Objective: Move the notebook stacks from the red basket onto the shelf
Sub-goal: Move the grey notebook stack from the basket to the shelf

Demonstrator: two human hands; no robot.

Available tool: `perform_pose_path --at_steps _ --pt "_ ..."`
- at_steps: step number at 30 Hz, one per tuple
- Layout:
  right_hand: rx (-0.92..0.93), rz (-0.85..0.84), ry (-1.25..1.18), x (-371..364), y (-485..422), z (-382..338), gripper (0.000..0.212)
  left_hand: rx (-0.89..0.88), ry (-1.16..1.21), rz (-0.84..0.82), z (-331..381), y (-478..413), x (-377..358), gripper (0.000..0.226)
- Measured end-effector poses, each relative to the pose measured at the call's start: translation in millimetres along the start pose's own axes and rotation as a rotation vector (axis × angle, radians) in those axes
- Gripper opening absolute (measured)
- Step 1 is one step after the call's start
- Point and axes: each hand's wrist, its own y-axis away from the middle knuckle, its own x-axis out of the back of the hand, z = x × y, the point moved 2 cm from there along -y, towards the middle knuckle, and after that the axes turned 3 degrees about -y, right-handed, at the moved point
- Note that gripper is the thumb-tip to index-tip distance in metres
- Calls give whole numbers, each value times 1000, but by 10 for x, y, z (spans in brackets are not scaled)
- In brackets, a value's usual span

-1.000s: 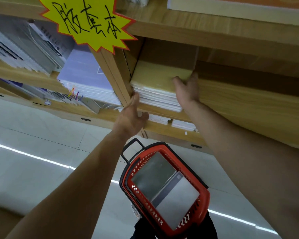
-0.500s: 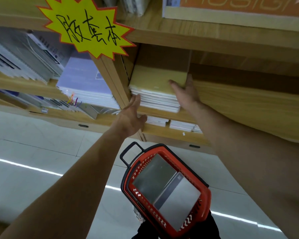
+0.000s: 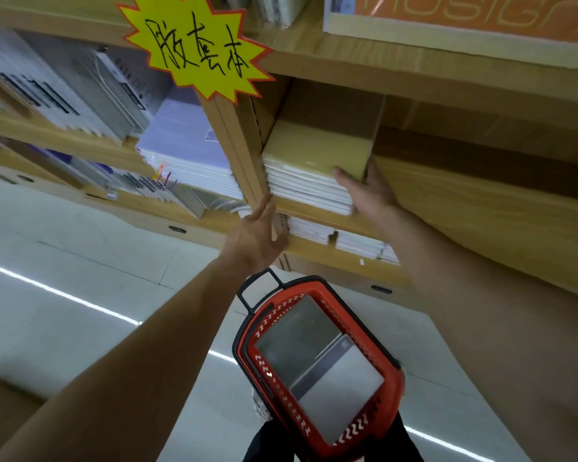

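1. At far left, the neighbouring bay holds piled white and lavender notebooks (image 3: 187, 155), under a yellow star-shaped paper sign (image 3: 197, 51).
2. The left hand (image 3: 259, 235) has its fingers straight and together. Their tips touch the front edge of the wooden upright (image 3: 244, 155), and the hand holds nothing.
3. A yellow-covered stack of white-paged notebooks (image 3: 314, 161) lies flat on the pale wooden shelf (image 3: 314, 216), tight against the upright, with its long axis running back into the bay.
4. The right hand (image 3: 367, 191) presses flat against that stack's right side, its thumb laid over the top front corner. This looks like squaring up rather than lifting.
5. The red plastic basket (image 3: 247, 361) sits below, between the forearms. It still holds two grey, flat notebook stacks (image 3: 294, 341) side by side. The basket's long axis slants from its black handle down towards the person. The left hand, just above that handle, is the nearer one, so the next reach probably goes down and back.
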Motion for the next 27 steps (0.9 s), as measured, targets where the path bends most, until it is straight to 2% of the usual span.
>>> perform_pose_path --at_steps 2,6,12,15,20,23,27 --pt "23 -58 91 93 192 73 62 77 -5 0 -14 132 -61 65" --pt "138 -88 527 142 669 661 63 361 120 16 -126 579 -445 58" --pt "120 -468 976 5 883 1908 69 665 254 -105 -187 1586 -1828 54" --pt "109 -534 1059 -72 802 2430 70 805 364 -178 -207 1974 -2565 54" --pt "94 -617 1117 -410 752 3300 65 900 481 -247 -300 2355 -3490 52" --pt "104 -653 1109 -698 724 3817 66 888 429 -242 -557 2242 -3875 62" --pt "99 -674 1064 -1073 609 4433 69 831 344 -173 -1033 1756 -4214 66"
